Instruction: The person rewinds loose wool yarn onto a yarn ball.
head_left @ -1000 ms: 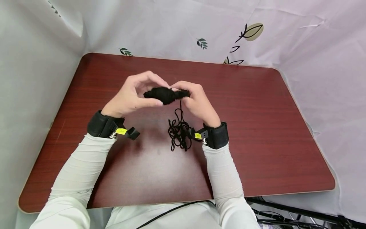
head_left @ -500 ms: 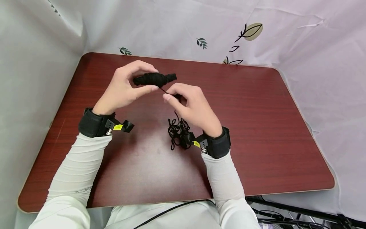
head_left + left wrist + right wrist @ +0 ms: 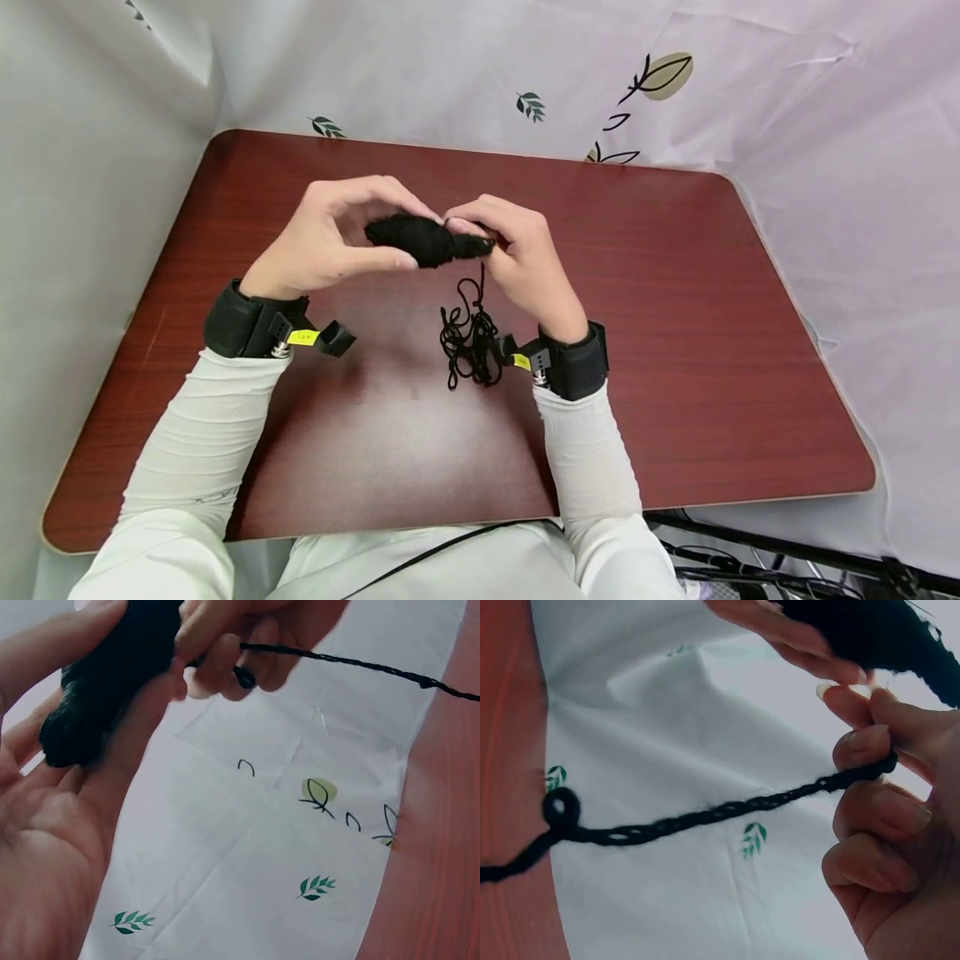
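On the left, the person's left hand (image 3: pixel 307 237) reaches over the worktop (image 3: pixel 712 350) and holds a black yarn bundle (image 3: pixel 412 239) — thumb along the near side, fingers along the far side. The grip lies around the thick middle, probably to steady the bundle while leaving its narrow right end exposed. The bundle is raised off the worktop, its length running roughly left to right, presumably so that yarn can pass around it freely.

Just below and slightly right of it, a loose pile (image 3: pixel 471 342) of black cord rests on the worktop. Lying slack and near the hands, it seems placed to feed upward without pulling.

The cord (image 3: pixel 727 814) rises from that pile into the right hand (image 3: pixel 531 258), whose fingers are curled around it, likely to keep it under control. That hand is beside the bundle's narrow end — whether it also touches that end, I cannot tell. A printed white cloth (image 3: pixel 450 67) hangs beyond the far edge.
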